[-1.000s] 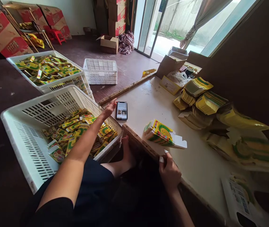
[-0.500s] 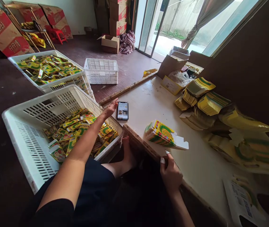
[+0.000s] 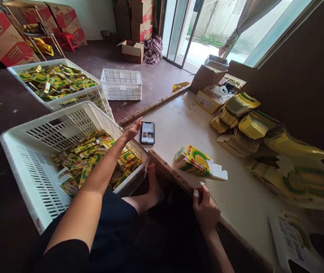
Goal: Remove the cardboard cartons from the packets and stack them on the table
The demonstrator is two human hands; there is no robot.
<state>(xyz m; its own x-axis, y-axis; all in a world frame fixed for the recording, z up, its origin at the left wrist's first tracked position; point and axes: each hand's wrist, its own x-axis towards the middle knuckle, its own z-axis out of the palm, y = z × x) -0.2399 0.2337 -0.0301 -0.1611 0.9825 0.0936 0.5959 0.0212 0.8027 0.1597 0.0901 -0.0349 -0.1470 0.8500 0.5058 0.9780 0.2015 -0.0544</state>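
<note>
Left hand (image 3: pixel 130 132) open, touching the phone's (image 3: pixel 147 132) edge; right hand (image 3: pixel 206 210) empty beside flat cartons (image 3: pixel 196 161): light, flimsy, best gripped by stack edges.

Single head-worn view, looking forward and down from close above the seated person's lap. White table (image 3: pixel 184 125) fills the centre and right of the frame, white crate (image 3: pixel 33 167) the lower left, open doorway (image 3: pixel 198 34) the top centre.

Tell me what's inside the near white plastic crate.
The near white plastic crate holds loose yellow-green packets; the left forearm covers some, and lower layers are hidden.
</note>
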